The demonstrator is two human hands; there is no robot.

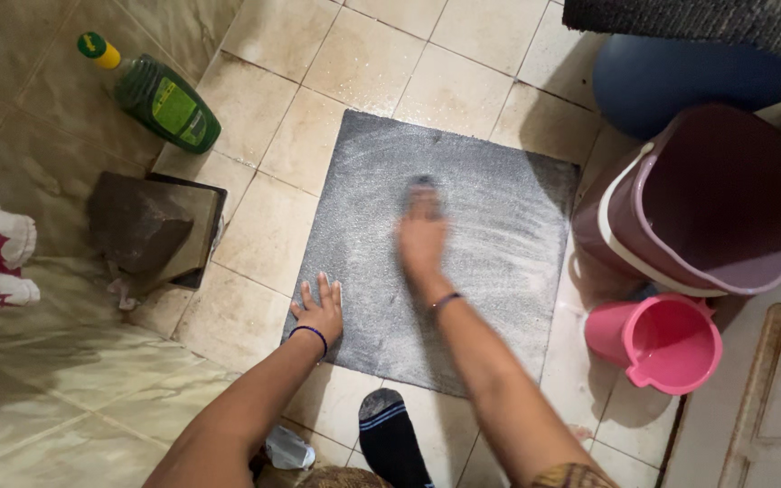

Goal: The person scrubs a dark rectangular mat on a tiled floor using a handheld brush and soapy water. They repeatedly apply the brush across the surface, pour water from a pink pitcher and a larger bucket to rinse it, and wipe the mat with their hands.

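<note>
Where the grey mat (pixel 499 271) lies flat on the tiled floor (pixel 363 63), dusted with pale streaks, the right hand (pixel 422 237) presses down near its middle on a small dark scrubbing thing (pixel 423 186) — blurred, so I cannot tell whether the fingers are curled round it or merely laid over it. The left hand (pixel 320 310) rests open, fingers spread, on the mat's near-left edge. A dark sock (pixel 390 434) with pale stripes stands just below the mat. To the right, touching the mat's edge or nearly so, a maroon bucket (pixel 707 203) leans — and a pink jug (pixel 666 342) sits just under it. Left of the mat lies a dark square slab (pixel 160 226), and beyond it a green bottle (pixel 160 98) on its side.
</note>
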